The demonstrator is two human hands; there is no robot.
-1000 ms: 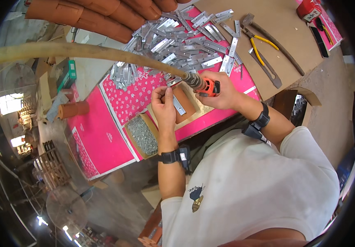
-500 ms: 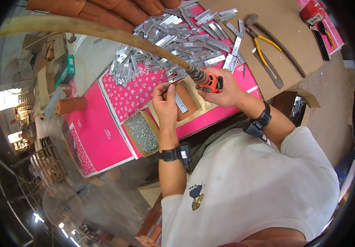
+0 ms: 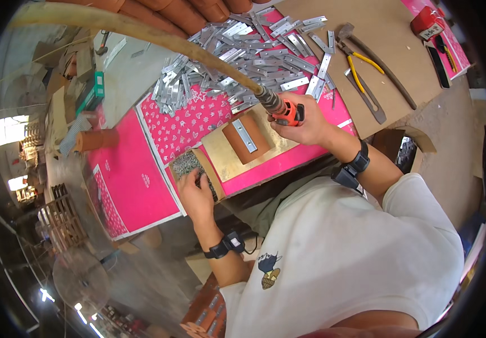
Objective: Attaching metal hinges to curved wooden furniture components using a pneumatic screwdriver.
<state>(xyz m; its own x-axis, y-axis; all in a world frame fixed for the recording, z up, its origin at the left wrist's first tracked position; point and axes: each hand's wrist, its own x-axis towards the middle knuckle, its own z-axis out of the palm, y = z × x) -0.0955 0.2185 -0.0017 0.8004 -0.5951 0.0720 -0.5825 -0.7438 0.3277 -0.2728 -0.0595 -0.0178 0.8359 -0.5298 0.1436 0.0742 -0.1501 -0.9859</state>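
My right hand (image 3: 306, 121) is wrapped round a red and black power screwdriver (image 3: 289, 112), its metal front joined to a long tan rod or hose that runs to the upper left. Close by, a terracotta-brown block (image 3: 261, 147) lies on a gold-coloured board (image 3: 220, 153). A silver metal strip with holes (image 3: 245, 136) rests along the block's top, touched by neither hand. My left hand (image 3: 196, 194) reaches into an open cardboard box (image 3: 218, 186) of small screws (image 3: 185, 163). Its fingers are curled down among the screws, and whatever they pinch is hidden.
A big heap of silver metal strips (image 3: 237, 62) covers the far middle of the pink-topped table (image 3: 136, 186). Pliers with yellow handles (image 3: 361, 70), a hammer (image 3: 381, 62) and a red container (image 3: 426, 23) lie to the right. Terracotta pieces (image 3: 170, 16) are stacked behind.
My left hand has left the metal strip on the block and moved left and nearer, into the screw box. My right hand keeps hold of the screwdriver in about the same place.
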